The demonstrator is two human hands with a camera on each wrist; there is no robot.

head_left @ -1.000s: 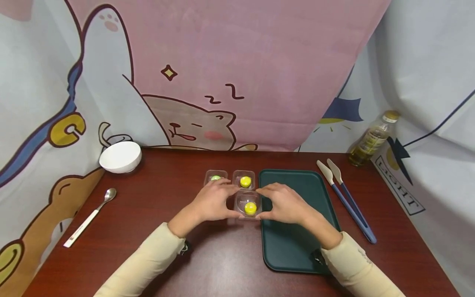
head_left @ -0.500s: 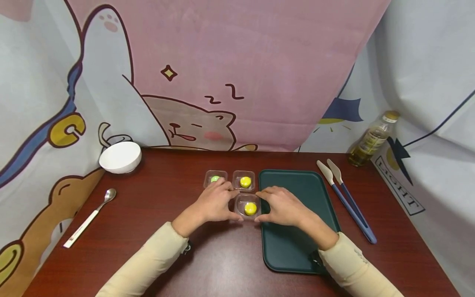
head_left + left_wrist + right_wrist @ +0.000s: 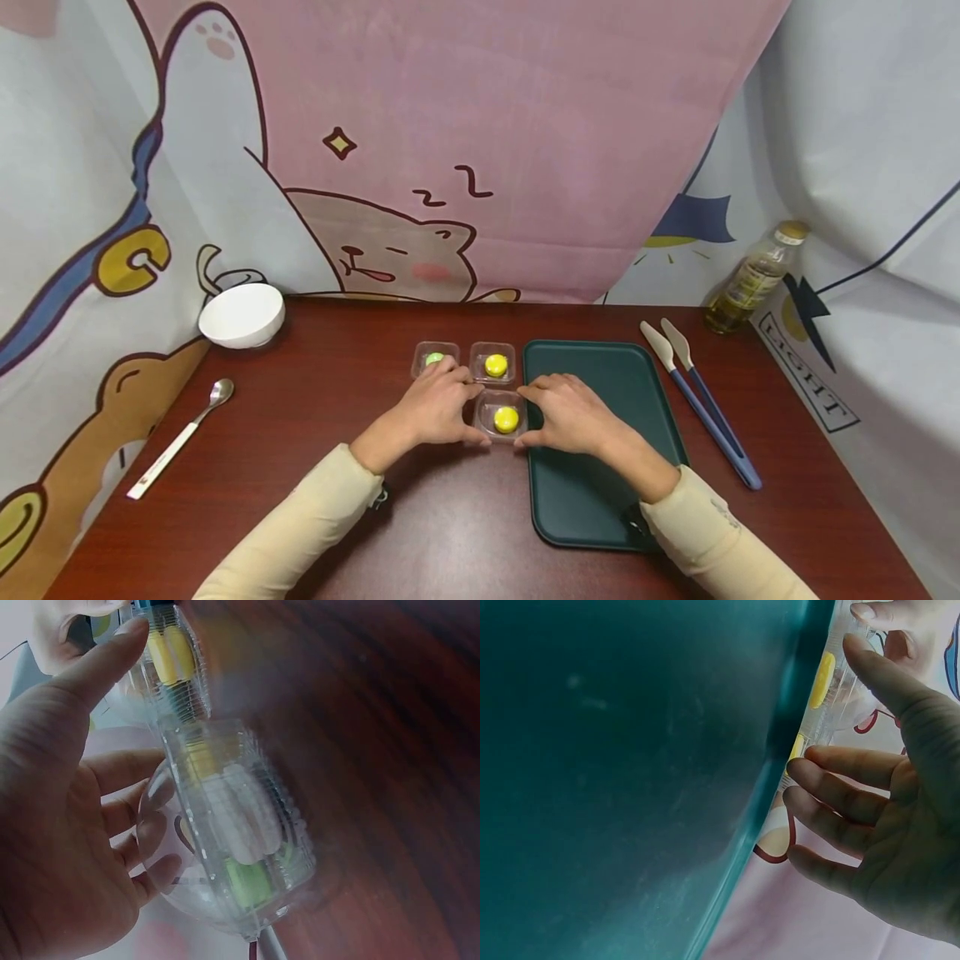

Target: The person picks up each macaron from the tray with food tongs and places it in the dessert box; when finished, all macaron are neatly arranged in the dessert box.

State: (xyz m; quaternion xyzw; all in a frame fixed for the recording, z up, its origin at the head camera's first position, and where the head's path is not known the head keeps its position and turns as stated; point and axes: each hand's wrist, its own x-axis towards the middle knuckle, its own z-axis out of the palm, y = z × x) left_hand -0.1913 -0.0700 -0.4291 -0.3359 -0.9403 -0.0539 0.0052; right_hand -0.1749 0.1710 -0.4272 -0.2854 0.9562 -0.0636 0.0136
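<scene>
A clear plastic box (image 3: 486, 407) with a yellow macaron (image 3: 506, 419) sits in front of two like boxes. The back right box (image 3: 480, 353) holds another yellow macaron (image 3: 496, 365); a green one (image 3: 434, 358) is in the back left box (image 3: 421, 354), partly behind my left fingers. My left hand (image 3: 435, 407) rests along the front box's left side, thumb tip near the front corner, fingers loosely bent. On the opposite side my right hand (image 3: 573, 412) mirrors it over the tray's edge. In the right wrist view its fingers (image 3: 832, 787) are spread beside the boxes.
A dark green tray (image 3: 600, 508) lies right of the boxes. Beyond it are blue-handled tongs (image 3: 708, 408) and an oil bottle (image 3: 750, 283) at the back right. To the left stand a white bowl (image 3: 242, 317) and a white-handled spoon (image 3: 180, 442).
The front box's rear edge has shifted slightly toward me. Both thumbs have eased back a little from its front corners. Over the last half second the hands have stayed nearly still.
</scene>
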